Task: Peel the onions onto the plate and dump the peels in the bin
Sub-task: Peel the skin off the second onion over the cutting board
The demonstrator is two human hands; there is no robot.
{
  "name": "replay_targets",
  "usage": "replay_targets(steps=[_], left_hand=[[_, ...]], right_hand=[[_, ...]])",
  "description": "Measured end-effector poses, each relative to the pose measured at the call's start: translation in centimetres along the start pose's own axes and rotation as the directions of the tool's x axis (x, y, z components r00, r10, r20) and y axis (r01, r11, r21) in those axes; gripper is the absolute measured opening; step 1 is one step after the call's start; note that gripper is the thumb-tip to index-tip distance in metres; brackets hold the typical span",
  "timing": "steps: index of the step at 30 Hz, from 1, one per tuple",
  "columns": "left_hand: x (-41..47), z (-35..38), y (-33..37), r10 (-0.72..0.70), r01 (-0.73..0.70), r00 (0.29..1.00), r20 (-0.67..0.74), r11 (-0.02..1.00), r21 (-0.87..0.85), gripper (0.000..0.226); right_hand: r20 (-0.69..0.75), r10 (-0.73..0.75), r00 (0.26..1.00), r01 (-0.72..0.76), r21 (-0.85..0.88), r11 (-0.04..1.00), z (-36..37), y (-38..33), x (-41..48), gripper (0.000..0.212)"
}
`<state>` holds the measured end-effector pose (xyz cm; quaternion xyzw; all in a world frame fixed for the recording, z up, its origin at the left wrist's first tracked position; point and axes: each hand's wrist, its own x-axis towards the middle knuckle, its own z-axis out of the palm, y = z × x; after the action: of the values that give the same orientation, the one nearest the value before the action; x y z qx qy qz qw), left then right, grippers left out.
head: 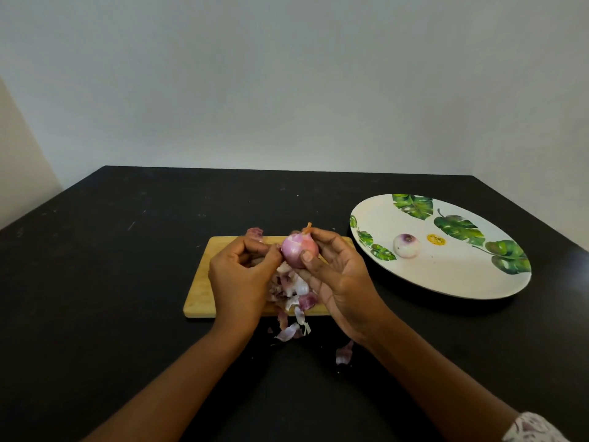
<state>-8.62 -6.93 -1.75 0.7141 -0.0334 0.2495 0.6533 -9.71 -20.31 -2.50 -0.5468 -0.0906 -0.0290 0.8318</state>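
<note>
My right hand (pixel 338 279) grips a pink, partly peeled onion (pixel 298 250) above the wooden cutting board (pixel 200 291), thumb on its front and fingers behind its top. The fingertips of my left hand (pixel 242 275) pinch at the skin on the onion's left side. A heap of purple and white peels (pixel 294 295) lies on the board beneath the onion and spills over its near edge. One peeled onion (pixel 406 246) sits on the white plate with green leaf prints (pixel 446 275) to the right.
The board and plate rest on a black table (pixel 111 266) against a pale wall. Loose peel pieces (pixel 344 354) lie on the table in front of the board, and another scrap (pixel 254 232) at its far edge. No bin is in view.
</note>
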Motion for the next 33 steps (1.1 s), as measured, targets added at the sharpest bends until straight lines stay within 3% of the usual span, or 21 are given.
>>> replay_targets(steps=[5, 15, 21, 25, 33], left_hand=[[-0.3, 0.1, 0.2, -0.003, 0.004, 0.999, 0.043, 0.999, -0.039, 0.017], [-0.2, 0.1, 0.0, -0.046, 0.046, 0.999, -0.001, 0.996, -0.078, 0.029], [-0.2, 0.4, 0.3, -0.163, 0.164, 0.986, 0.019, 0.979, -0.124, 0.028], [-0.1, 0.4, 0.5, -0.239, 0.238, 0.971, 0.027, 0.943, -0.234, 0.019], [-0.6, 0.1, 0.8, -0.045, 0.048, 0.994, 0.095, 0.998, -0.031, 0.01]], right_hand=[[-0.01, 0.004, 1.0, -0.004, 0.006, 1.0, -0.2, -0.1, 0.1, 0.042], [0.011, -0.009, 1.0, 0.01, -0.029, 1.0, 0.1, 0.1, -0.1, 0.043], [0.026, 0.051, 0.998, -0.055, 0.181, 0.982, -0.1, -0.3, 0.3, 0.035], [0.03, 0.082, 0.996, -0.086, 0.229, 0.97, 0.0, -0.3, 0.4, 0.028], [0.015, 0.071, 0.997, -0.072, 0.098, 0.993, -0.4, 0.0, 0.3, 0.031]])
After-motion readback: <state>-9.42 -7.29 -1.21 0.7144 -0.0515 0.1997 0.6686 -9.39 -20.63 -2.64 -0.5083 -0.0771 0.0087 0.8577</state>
